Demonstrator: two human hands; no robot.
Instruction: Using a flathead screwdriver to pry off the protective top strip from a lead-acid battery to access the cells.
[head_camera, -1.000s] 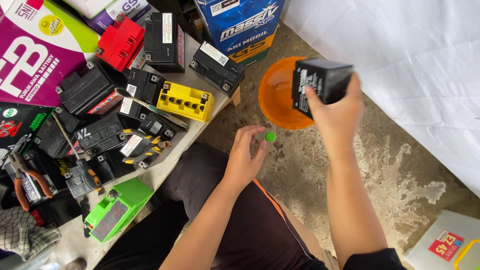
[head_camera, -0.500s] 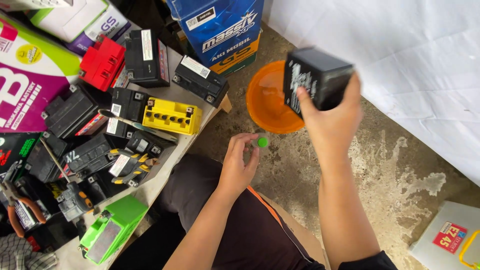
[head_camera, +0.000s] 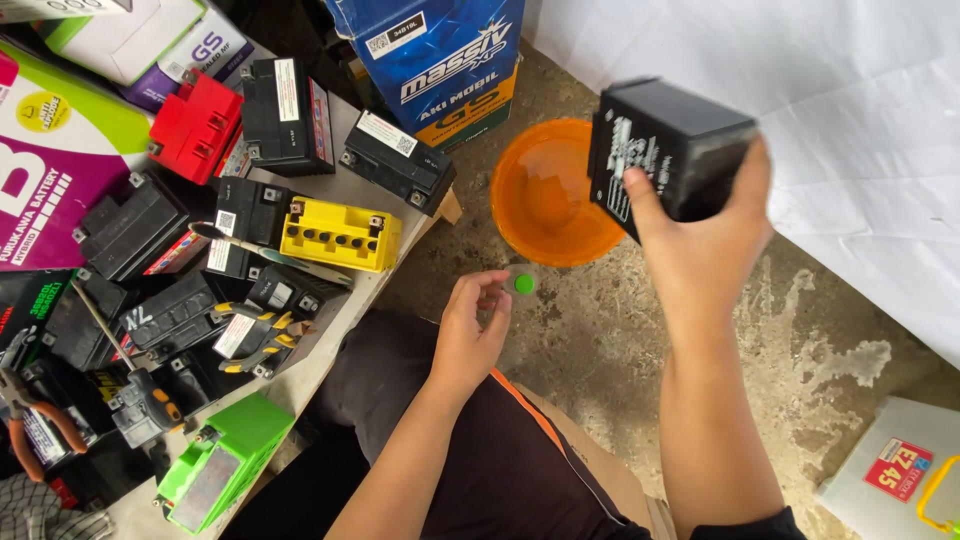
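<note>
Two hands work beyond the right edge of the counter (head_camera: 330, 190), over bare concrete floor (head_camera: 620, 340). The counter itself carries many small batteries, among them a yellow battery (head_camera: 340, 235) near that edge, a red battery (head_camera: 195, 128) toward the far side and a green battery (head_camera: 215, 470) at the near corner. Off the counter's far right corner stands a blue carton (head_camera: 430, 50), and on the floor beside it an orange basin (head_camera: 550, 195). The right hand (head_camera: 700, 240) is clamped around a black battery (head_camera: 665, 150), held tilted just above the basin's rim. The left hand (head_camera: 470, 335) pinches a small green cap (head_camera: 523, 284) between its fingertips, below the basin and above the person's lap. With the battery uncapped and tipped, any liquid inside could likely spill past the rim onto the floor or the fingers; the one-handed grip might slip, and the tiny cap could easily drop and roll away.
</note>
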